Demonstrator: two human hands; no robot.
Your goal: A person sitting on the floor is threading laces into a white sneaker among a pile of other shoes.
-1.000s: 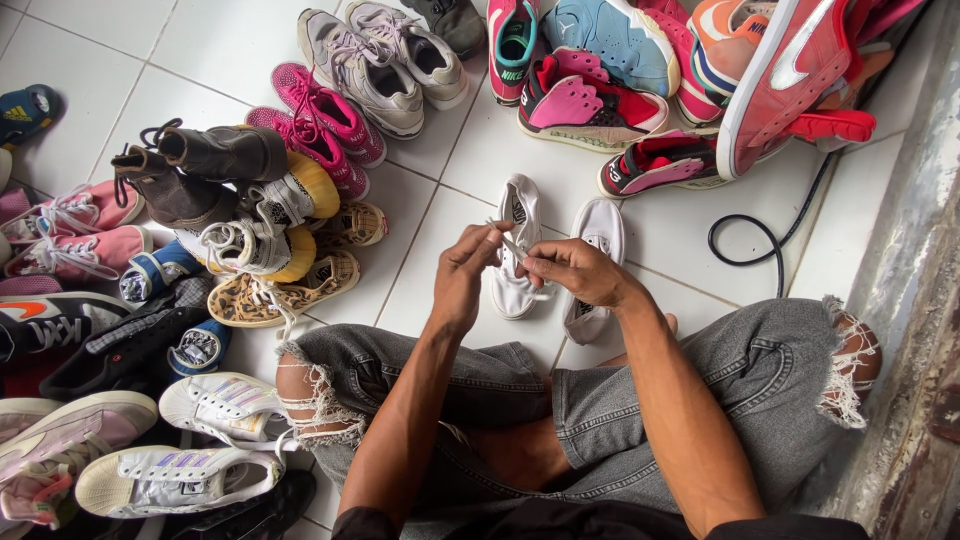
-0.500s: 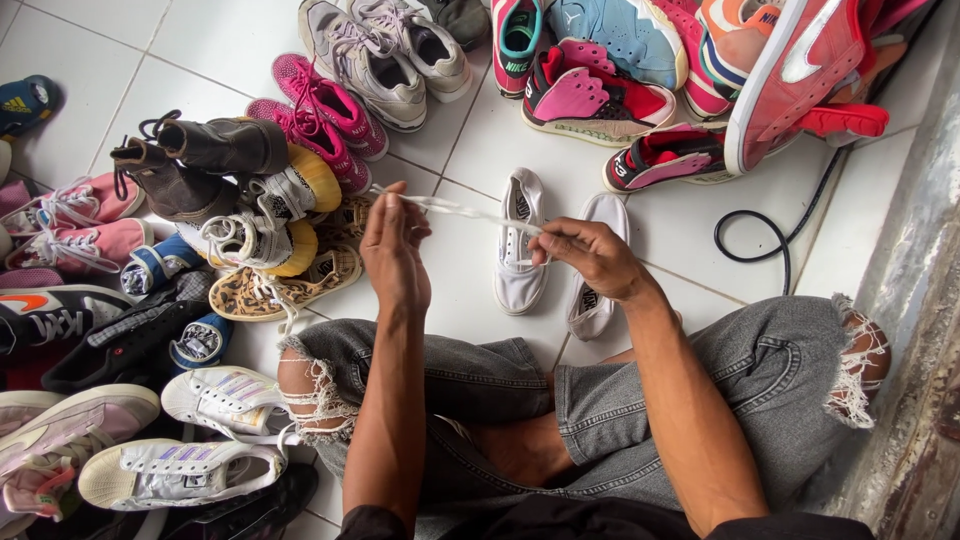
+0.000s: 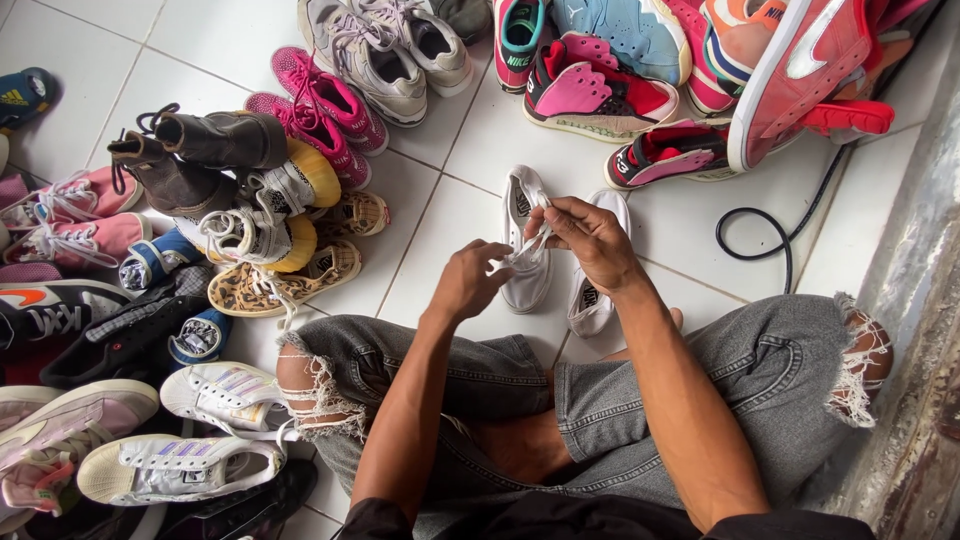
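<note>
Your left hand and right hand both pinch a white shoelace, grip closed on it, center frame, just above a white sneaker on the tiled floor. Its mate lies just beside it, to the right. Shoe piles fill the left and top.

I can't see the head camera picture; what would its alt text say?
Seen from above, a person sitting cross-legged in ripped grey jeans holds a white shoelace between the left hand and right hand, above a pair of white sneakers on a white tiled floor. Piles of colourful shoes surround them.
</note>
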